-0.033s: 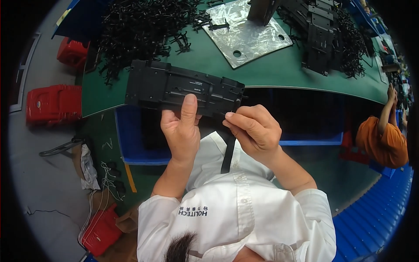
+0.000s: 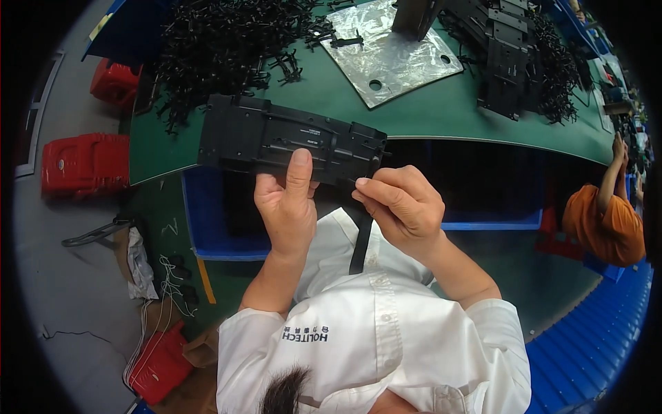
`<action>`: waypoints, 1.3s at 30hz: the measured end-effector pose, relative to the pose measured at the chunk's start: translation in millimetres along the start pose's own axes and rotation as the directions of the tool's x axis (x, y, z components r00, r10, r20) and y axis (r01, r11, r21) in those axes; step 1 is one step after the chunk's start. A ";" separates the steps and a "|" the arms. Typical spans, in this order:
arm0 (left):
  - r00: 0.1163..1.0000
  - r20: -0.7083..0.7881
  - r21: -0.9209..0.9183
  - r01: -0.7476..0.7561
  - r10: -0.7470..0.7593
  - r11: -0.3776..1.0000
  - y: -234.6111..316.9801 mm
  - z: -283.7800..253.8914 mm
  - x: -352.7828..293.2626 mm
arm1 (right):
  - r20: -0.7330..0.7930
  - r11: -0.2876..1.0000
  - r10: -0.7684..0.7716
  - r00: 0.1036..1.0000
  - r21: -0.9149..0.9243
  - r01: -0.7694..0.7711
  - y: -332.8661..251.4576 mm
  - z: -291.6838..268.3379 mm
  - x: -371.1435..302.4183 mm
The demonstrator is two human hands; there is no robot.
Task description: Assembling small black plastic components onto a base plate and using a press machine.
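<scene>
Near the middle of the frame the left hand (image 2: 288, 210) is closed on the lower edge of a long, flat black moulded plastic panel (image 2: 289, 140), its thumb pressed upright against the panel's near face and the other fingers hidden behind it. The panel lies roughly level, held in the air just above the near edge of a green-topped workbench (image 2: 441, 117), and runs from left of centre to just past the middle of the picture. The right hand (image 2: 403, 210) sits just beside the left one, at the panel's right end, its fingers curled and pinched shut on a narrow black plastic strip (image 2: 359, 238) that hangs straight down from the hand in front of a white shirt (image 2: 376, 331). In the upper left of the frame a loose heap of small black plastic parts (image 2: 221, 48) covers the bench. At top centre lies a shiny square metal plate (image 2: 389, 55) with holes, and at the upper right stands a stack of further black moulded panels (image 2: 507, 62). At the right edge another person in an orange top (image 2: 607, 224) is partly visible.
</scene>
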State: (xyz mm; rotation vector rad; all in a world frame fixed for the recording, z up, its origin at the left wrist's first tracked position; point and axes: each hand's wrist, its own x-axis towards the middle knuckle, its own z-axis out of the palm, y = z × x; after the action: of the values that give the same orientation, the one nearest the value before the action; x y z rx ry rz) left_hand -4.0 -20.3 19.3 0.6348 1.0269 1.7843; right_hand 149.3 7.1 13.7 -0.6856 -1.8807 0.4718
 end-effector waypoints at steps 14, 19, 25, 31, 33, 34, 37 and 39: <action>0.997 0.030 0.118 -0.068 0.065 0.991 -6.1 -2.5 -6.2 | 0.023 0.986 0.111 0.994 0.119 -0.113 4.6 -4.0 -0.2; 0.990 0.056 0.159 -0.136 0.128 0.978 -8.7 -1.5 -9.2 | 0.033 0.976 0.145 0.989 0.156 -0.149 4.7 -4.0 -1.6; 0.970 0.086 0.178 -0.239 0.227 0.955 -2.8 8.6 -12.1 | 0.021 0.957 0.200 0.980 0.209 -0.200 5.6 -3.0 -4.1; 0.947 0.130 0.279 -0.320 0.294 0.905 -1.5 10.0 -14.4 | 0.037 0.957 0.186 0.982 0.220 -0.190 6.3 -2.3 -4.8; 0.937 0.142 0.297 -0.347 0.318 0.889 -0.9 11.8 -15.6 | 0.038 0.952 0.199 0.979 0.229 -0.202 5.9 -2.2 -5.1; 0.938 0.141 0.296 -0.346 0.318 0.890 -0.9 11.0 -15.9 | 0.040 0.952 0.199 0.979 0.228 -0.202 5.8 -2.3 -5.0; 0.928 0.181 0.315 -0.370 0.327 0.874 -1.4 9.0 -16.6 | 0.044 0.949 0.205 0.978 0.234 -0.209 5.8 -2.7 -4.4; 0.926 0.187 0.307 -0.371 0.327 0.876 -1.5 8.8 -17.5 | 0.050 0.949 0.202 0.978 0.236 -0.208 6.3 -2.7 -3.6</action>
State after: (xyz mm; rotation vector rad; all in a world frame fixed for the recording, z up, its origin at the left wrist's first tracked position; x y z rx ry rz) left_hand 10.9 -32.7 22.8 1.2017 1.1968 1.8548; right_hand 154.4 9.6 8.5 -0.7168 -1.7452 0.8314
